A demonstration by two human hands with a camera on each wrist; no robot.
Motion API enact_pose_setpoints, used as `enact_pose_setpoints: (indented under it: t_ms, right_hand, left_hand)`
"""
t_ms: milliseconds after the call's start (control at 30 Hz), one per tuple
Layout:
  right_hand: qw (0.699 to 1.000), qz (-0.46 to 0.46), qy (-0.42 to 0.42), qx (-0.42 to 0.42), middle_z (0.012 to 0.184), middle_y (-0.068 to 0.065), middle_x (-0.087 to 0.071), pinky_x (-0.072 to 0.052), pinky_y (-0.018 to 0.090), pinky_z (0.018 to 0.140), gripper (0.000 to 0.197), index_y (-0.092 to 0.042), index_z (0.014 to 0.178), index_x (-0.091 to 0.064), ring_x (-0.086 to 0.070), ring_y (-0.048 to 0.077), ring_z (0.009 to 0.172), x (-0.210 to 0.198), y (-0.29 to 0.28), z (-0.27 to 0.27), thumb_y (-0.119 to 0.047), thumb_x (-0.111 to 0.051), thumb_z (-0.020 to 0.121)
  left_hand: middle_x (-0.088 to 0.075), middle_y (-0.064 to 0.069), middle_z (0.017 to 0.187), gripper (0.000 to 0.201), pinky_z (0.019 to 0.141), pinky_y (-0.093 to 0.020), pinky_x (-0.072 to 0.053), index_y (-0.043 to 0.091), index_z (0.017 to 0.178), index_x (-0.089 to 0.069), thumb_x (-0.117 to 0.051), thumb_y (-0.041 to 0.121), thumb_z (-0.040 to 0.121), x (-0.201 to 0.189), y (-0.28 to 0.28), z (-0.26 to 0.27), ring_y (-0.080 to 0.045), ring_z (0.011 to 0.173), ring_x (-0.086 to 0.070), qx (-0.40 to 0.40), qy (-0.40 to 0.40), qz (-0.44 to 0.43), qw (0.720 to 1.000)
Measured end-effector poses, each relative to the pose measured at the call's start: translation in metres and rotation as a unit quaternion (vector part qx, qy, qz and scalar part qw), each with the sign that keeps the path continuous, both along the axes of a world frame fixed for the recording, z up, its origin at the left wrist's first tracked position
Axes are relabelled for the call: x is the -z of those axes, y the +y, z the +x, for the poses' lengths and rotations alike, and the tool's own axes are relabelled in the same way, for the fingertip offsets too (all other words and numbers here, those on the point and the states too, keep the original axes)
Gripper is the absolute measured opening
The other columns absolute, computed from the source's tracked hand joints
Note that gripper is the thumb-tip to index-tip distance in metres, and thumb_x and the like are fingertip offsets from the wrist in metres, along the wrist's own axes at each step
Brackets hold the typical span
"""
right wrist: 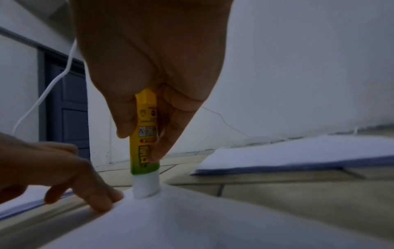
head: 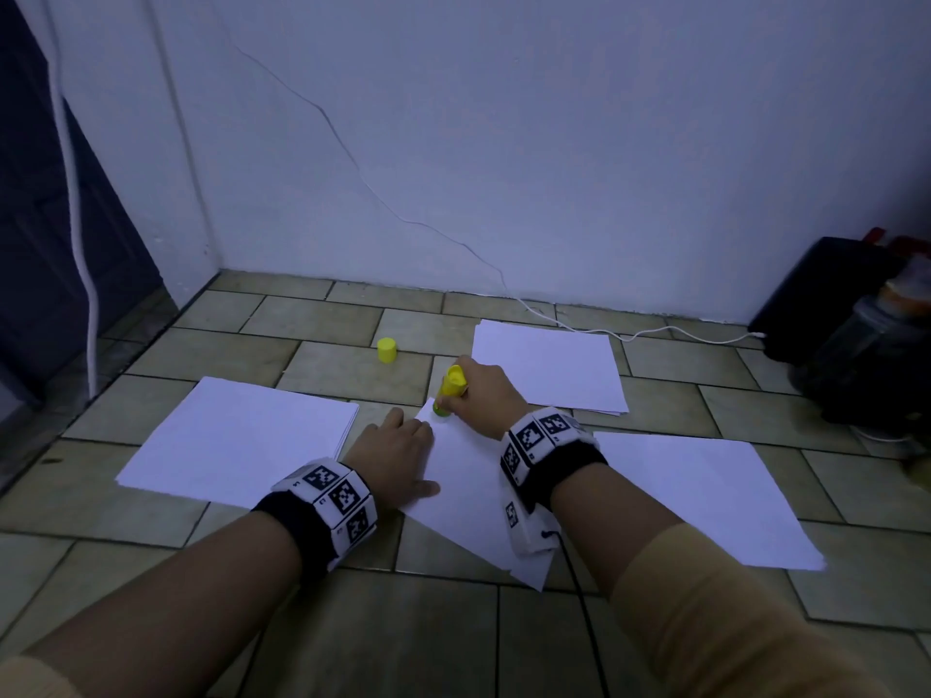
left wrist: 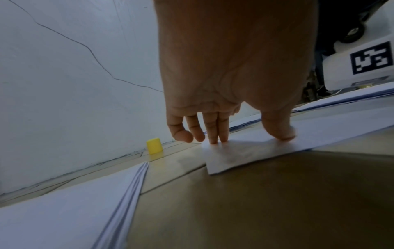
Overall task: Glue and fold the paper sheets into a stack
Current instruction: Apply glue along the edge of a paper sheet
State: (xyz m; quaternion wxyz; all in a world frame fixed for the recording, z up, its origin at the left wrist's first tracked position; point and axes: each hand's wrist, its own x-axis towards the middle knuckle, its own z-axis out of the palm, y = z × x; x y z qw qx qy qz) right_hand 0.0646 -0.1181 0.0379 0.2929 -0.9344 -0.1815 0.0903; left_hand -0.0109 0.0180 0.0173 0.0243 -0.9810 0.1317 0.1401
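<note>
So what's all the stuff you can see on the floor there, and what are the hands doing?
Paper sheet: one, white, middle of the floor, under both hands.
Paper stacks: three, white; left, far right, near right.
Glue stick: one, yellow and green, upright, white tip on the sheet's far corner.
Cap: one, yellow, standing on the tiles beyond the sheet.
Cable: one, white, along the wall's foot.
Dark bags: right corner, count unclear.
Floor: tan tiles.
Left hand: flat fingers pressing the sheet down.
Right hand: grips the glue stick.
</note>
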Motion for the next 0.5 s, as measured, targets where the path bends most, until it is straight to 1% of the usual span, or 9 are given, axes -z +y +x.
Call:
enact_pose_setpoints:
  t_ms: [67,133,200,267,333,367,433,500]
  right_hand:
    - [0.999,-0.042,-0.006,-0.019,0.112,0.021,-0.059,-0.045,0.037,0.082,0.036,-0.002,0.113,-0.049,-0.054,0.033,0.105,-0.003,-0.009,-0.001,-0.025,-0.063,0.089]
    - [0.998,-0.058,-0.009,-0.03,0.109,0.019,-0.06,-0.044,0.035,0.079,0.035,-0.003,0.112,-0.048,-0.054,0.031,0.103,-0.006,-0.023,-0.004,-0.025,-0.063,0.088]
    - [0.998,-0.054,-0.006,-0.033,0.103,0.016,-0.062,-0.044,0.034,0.076,0.03,-0.005,0.107,-0.05,-0.055,0.03,0.097,-0.006,-0.042,-0.009,-0.023,-0.063,0.087]
    - [0.998,-0.053,-0.005,-0.032,0.098,0.014,-0.063,-0.046,0.035,0.075,0.025,-0.007,0.102,-0.051,-0.057,0.028,0.092,-0.007,-0.063,-0.015,-0.022,-0.063,0.087]
    - [0.998,-0.058,-0.007,-0.028,0.094,0.013,-0.065,-0.048,0.035,0.074,0.021,-0.009,0.096,-0.05,-0.058,0.028,0.088,-0.008,-0.083,-0.02,-0.022,-0.064,0.087]
    - [0.998,-0.062,-0.006,-0.024,0.093,0.013,-0.065,-0.047,0.035,0.072,0.021,-0.011,0.093,-0.048,-0.059,0.027,0.086,-0.008,-0.093,-0.023,-0.022,-0.065,0.086]
    - [0.997,-0.071,-0.006,-0.013,0.09,0.013,-0.064,-0.045,0.033,0.069,0.024,-0.011,0.092,-0.048,-0.057,0.025,0.082,-0.01,-0.111,-0.028,-0.023,-0.068,0.085]
    - [0.997,-0.073,-0.006,-0.005,0.089,0.013,-0.064,-0.046,0.034,0.07,0.026,-0.008,0.093,-0.05,-0.058,0.026,0.082,-0.011,-0.126,-0.033,-0.024,-0.069,0.085]
  left_hand:
    - [-0.044,-0.005,0.136,0.067,0.095,-0.038,-0.038,0.011,0.136,-0.038,-0.052,0.057,0.089,-0.001,0.0,0.001,-0.025,0.123,-0.035,-0.007,0.01,-0.005,1.0]
    - [-0.045,-0.005,0.136,0.059,0.095,-0.038,-0.038,0.011,0.136,-0.039,-0.047,0.052,0.094,-0.002,0.001,0.003,-0.025,0.125,-0.033,-0.012,0.011,-0.009,1.0]
    - [-0.046,-0.006,0.135,0.046,0.094,-0.037,-0.038,0.011,0.133,-0.041,-0.044,0.041,0.098,-0.005,0.003,0.006,-0.026,0.126,-0.032,-0.013,0.012,-0.01,1.0]
    - [-0.046,-0.005,0.134,0.037,0.092,-0.037,-0.039,0.013,0.134,-0.041,-0.043,0.026,0.099,-0.006,0.005,0.009,-0.026,0.126,-0.032,-0.011,0.012,-0.009,1.0]
    - [-0.044,-0.004,0.136,0.041,0.092,-0.038,-0.039,0.015,0.138,-0.038,-0.039,0.015,0.097,-0.005,0.008,0.01,-0.026,0.127,-0.032,-0.009,0.011,-0.019,1.0]
    - [-0.042,-0.003,0.14,0.045,0.094,-0.039,-0.039,0.017,0.141,-0.036,-0.039,0.013,0.097,-0.005,0.008,0.011,-0.026,0.13,-0.03,-0.005,0.012,-0.023,1.0]
    - [-0.034,-0.001,0.147,0.049,0.098,-0.039,-0.038,0.019,0.146,-0.032,-0.039,0.014,0.098,-0.005,0.009,0.011,-0.024,0.134,-0.027,0.005,0.016,-0.023,1.0]
    - [-0.031,0.001,0.149,0.05,0.1,-0.039,-0.036,0.021,0.147,-0.031,-0.042,0.017,0.098,-0.007,0.01,0.013,-0.022,0.137,-0.024,0.012,0.023,-0.022,0.999]
